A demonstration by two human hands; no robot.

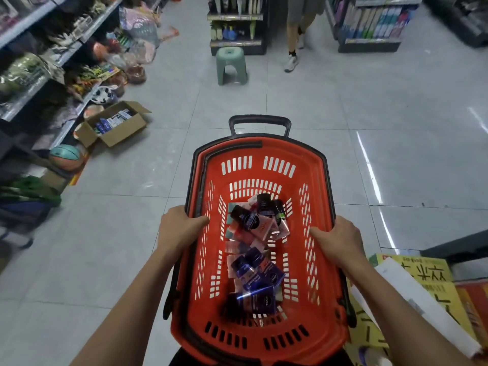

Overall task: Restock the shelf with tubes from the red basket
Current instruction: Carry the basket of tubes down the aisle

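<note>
Tubes point(253, 249), a loose heap of dark blue, black and pink packs, lay in the bottom of the red basket point(314, 186) as a person carried it down a shop aisle. The left hand point(179, 228) gripped the basket's left rim, thumb hooked inside the wall and the other fingers out of sight beneath it. The right hand point(335, 241) gripped the right rim the same way, thumb over the edge. Both hands were clamped on the basket; neither touched a tube.

The basket looked stiff and only lightly loaded, so a two-handed hold at the rims seemed ample, though its folded black handle point(260, 122) at the far end offered another hold. The tubes looked small, light and glossy, probably slick under the fingers and soft enough to dent if squeezed hard. Taking each one across the body near its cap, where it is firmest, seemed the safest hold. Lying jumbled on one another, they would likely shift as each was lifted.

Stocked shelves point(39, 75) lined the left side, with an open carton point(116, 125) on the floor point(343, 101) beside them. A green stool point(231, 66) stood further down the aisle, near another person's legs point(294, 40).
</note>
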